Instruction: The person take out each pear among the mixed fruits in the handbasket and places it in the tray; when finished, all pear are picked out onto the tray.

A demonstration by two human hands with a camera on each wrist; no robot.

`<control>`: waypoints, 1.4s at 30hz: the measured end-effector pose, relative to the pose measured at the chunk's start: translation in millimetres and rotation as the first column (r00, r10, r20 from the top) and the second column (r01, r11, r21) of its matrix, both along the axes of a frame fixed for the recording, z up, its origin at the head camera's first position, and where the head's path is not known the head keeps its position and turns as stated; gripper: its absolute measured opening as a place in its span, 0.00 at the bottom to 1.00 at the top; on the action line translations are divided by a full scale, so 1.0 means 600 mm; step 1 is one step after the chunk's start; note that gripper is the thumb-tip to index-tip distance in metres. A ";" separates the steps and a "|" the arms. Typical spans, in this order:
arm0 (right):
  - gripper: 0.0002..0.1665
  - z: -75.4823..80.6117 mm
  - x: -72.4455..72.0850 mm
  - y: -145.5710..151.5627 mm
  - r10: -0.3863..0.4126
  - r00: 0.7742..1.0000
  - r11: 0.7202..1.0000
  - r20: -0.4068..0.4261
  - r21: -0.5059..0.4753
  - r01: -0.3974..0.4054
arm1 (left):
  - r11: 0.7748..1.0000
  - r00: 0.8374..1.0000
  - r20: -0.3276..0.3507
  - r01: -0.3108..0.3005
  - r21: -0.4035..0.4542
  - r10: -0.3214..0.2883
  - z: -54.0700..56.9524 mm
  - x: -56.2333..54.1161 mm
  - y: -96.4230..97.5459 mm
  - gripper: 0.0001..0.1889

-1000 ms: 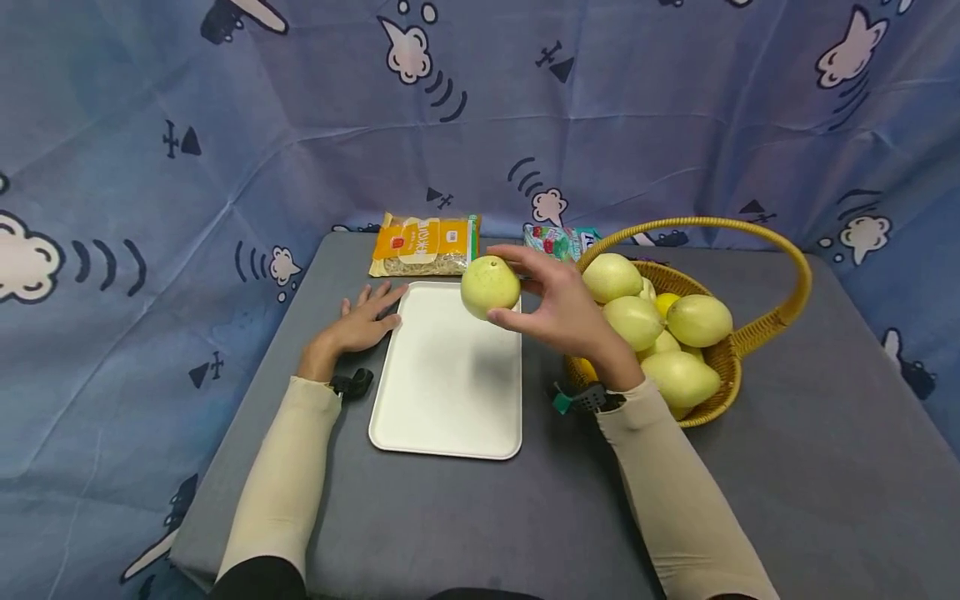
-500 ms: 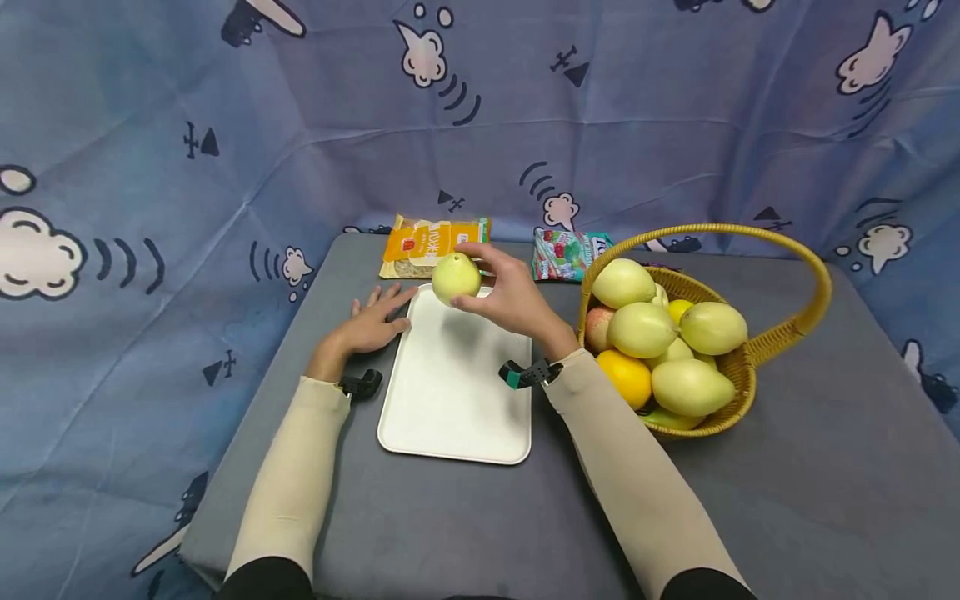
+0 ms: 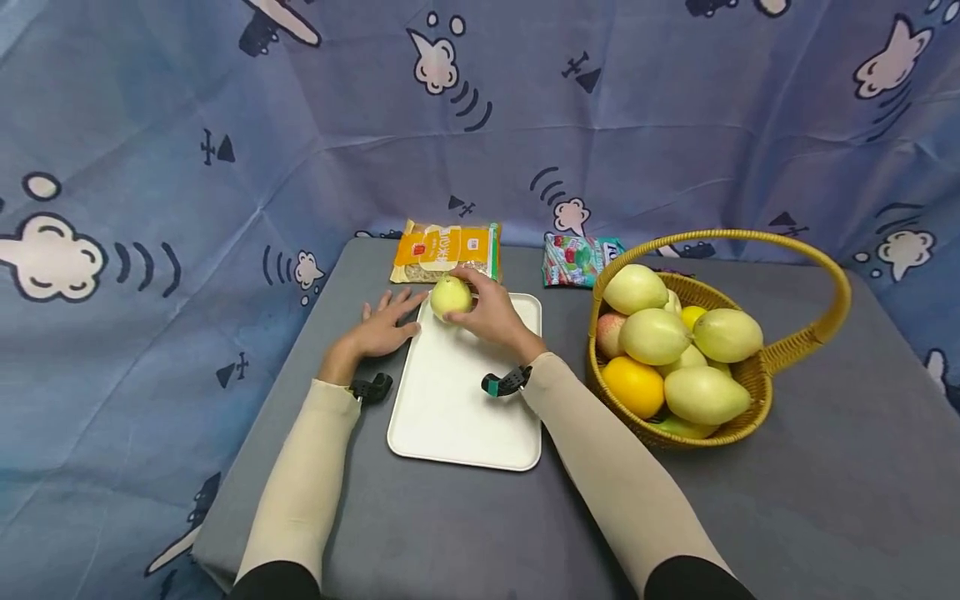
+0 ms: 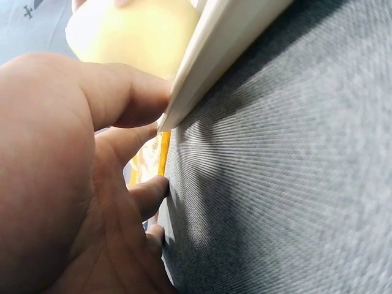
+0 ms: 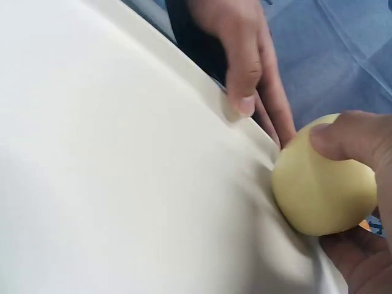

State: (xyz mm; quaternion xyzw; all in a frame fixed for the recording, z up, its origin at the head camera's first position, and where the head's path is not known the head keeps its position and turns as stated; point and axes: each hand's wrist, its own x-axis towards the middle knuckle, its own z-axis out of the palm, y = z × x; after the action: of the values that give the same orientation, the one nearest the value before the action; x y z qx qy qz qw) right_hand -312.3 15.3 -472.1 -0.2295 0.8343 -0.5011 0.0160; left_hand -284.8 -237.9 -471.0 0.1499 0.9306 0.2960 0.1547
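So the tray looks like smooth, satiny plastic. The fruit at its far left corner: smooth, soft sheen. The table is matt ribbed cloth on top; orange packet and teal packet by its back edge, shiny plastic. Basket looks woven, wicker-ish. Backdrop: creased cloth.

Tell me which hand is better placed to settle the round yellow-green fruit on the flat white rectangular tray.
Likely the right hand: it grips the yellow-green fruit at the far-left corner of the white tray. The left hand only touches the tray's left rim.
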 end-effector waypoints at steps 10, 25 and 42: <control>0.50 -0.007 0.012 -0.009 -0.035 0.997 0.998 -0.067 0.052 0.038 | 1.000 1.000 0.005 -0.005 0.029 0.004 0.001 0.001 -0.001 0.36; 0.49 0.149 0.202 0.107 0.165 0.972 0.984 -0.164 0.086 -0.153 | 1.000 1.000 0.019 -0.020 0.021 0.020 -0.002 -0.005 -0.011 0.37; 0.54 0.189 0.357 0.412 -0.028 0.941 0.984 -0.337 0.155 0.085 | 0.999 0.999 0.034 -0.009 0.049 0.007 -0.008 -0.003 -0.001 0.37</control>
State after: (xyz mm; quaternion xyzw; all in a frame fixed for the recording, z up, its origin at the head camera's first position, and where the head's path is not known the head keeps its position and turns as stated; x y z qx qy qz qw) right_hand -98.1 262.3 -358.6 -0.2846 0.8703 -0.3834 -0.1206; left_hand -286.9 -238.2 -475.6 0.1449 0.9209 0.3217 0.1656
